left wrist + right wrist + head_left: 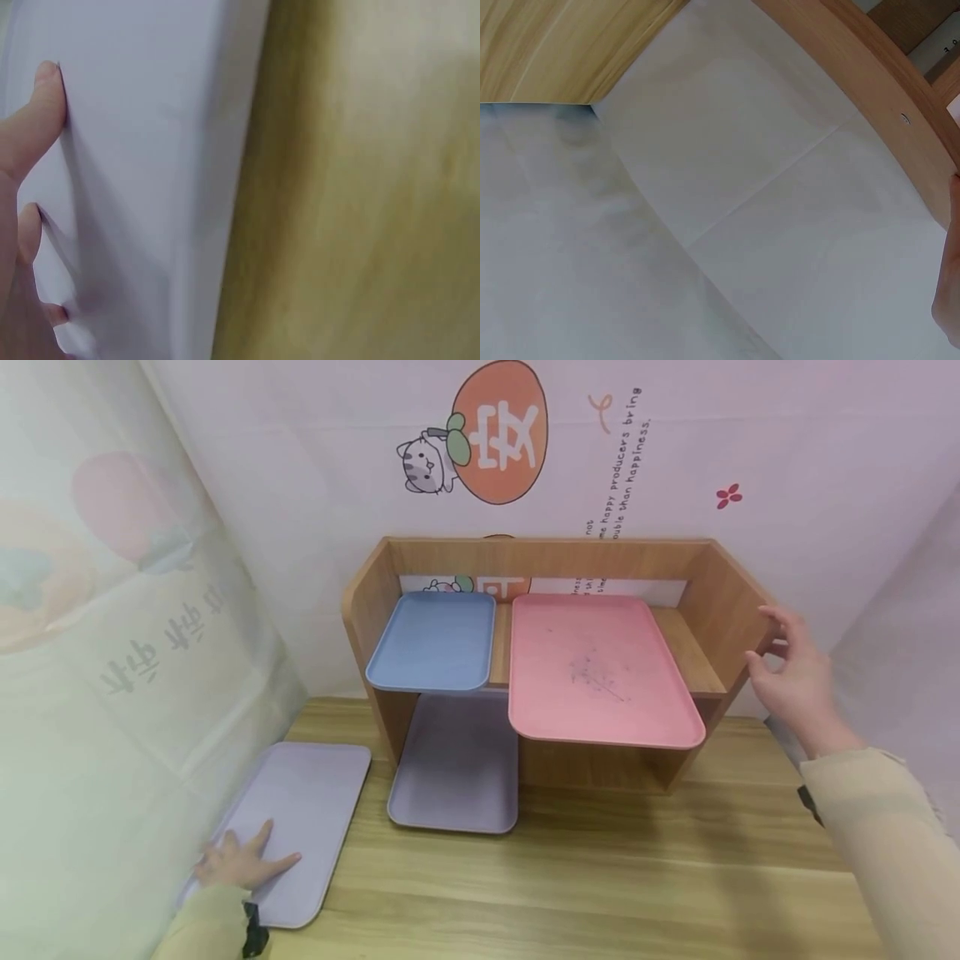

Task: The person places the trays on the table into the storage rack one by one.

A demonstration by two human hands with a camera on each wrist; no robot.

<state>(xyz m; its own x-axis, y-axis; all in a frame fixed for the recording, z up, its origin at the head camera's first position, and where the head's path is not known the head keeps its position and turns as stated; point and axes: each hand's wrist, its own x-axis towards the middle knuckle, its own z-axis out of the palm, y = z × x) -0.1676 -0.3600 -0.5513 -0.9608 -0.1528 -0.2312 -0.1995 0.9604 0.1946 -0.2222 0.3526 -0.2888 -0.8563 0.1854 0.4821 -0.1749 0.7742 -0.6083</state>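
Note:
My left hand (238, 862) rests with spread fingers on a pale purple tray (322, 802) lying on the table at the left. In the left wrist view, its thumb and fingertips touch the tray's flat surface. At the right, my right hand (798, 681) grips the edge of a wooden desktop shelf (731, 610) by its side panel; the right wrist view shows only part of that hand. On the shelf's upper board lie a blue tray (435, 642) and a larger pink tray (592, 668), which juts out over the front. A second purple tray (457, 768) sits in the lower left compartment, sticking out forward.
The wood-grain table (570, 877) extends in front of the shelf. Printed white cloth (315, 485) hangs behind it, and more cloth (97, 718) closes in the left side close to my left hand. Another pale cloth (907, 610) stands at the right.

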